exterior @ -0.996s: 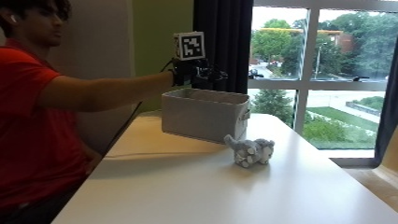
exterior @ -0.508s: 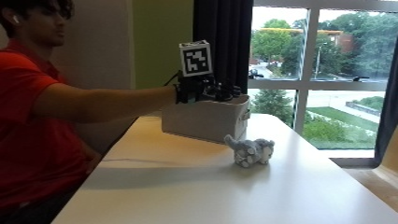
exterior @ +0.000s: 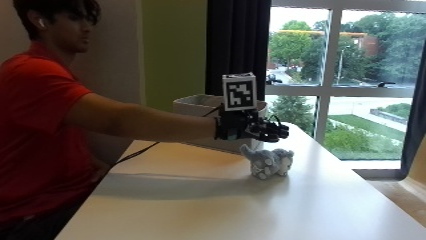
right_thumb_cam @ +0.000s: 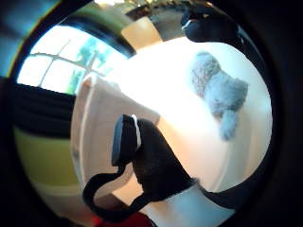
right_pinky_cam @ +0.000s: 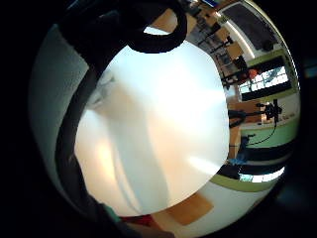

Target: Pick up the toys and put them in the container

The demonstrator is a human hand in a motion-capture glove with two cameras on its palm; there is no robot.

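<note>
A grey plush toy [exterior: 267, 161] lies on the white table [exterior: 219, 200] in front of the grey fabric container [exterior: 200, 107]. My gloved right hand [exterior: 253, 128] hovers just above and slightly behind the toy, fingers loosely extended and holding nothing. The thumb side palm view shows the same toy [right_thumb_cam: 218, 92] on the table beside the container [right_thumb_cam: 102, 118], with a gloved finger [right_thumb_cam: 147, 156] in front.
A black cable [exterior: 136, 152] runs along the table's left edge toward the container. Large windows [exterior: 346, 75] and a dark curtain [exterior: 236, 45] stand behind the table. The table's right edge is near the toy's side.
My hand has moved from over the container forward and down toward the toy. The toy and container have stayed in place.
</note>
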